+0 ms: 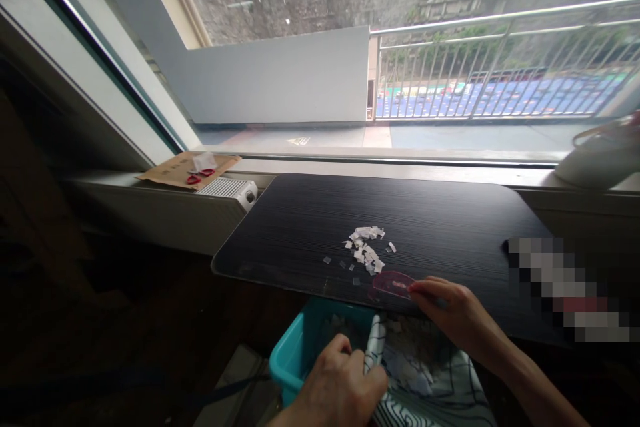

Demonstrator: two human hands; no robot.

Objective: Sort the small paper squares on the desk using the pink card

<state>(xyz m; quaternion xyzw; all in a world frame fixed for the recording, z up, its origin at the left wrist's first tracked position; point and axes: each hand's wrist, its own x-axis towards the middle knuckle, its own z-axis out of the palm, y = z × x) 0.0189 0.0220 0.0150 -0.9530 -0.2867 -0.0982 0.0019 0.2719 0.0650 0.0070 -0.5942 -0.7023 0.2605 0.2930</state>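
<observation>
My right hand pinches one end of a translucent pink flat plastic piece with a rounded edge. The piece is at the near edge of the dark tabletop, just below a loose pile of small white paper scraps. A few clear-looking bits lie left of the pile. Lower down, my left hand is closed on the edge of a white-and-green patterned cloth. The cloth hangs open under the table edge with scraps in it. Beside it stands a teal plastic bin, partly hidden by my left hand; pale scraps show inside.
Red-handled scissors rest on a brown paper envelope on the sill at left, beside a white radiator. A whitish rounded object stands on the sill at right. A large window runs behind the table.
</observation>
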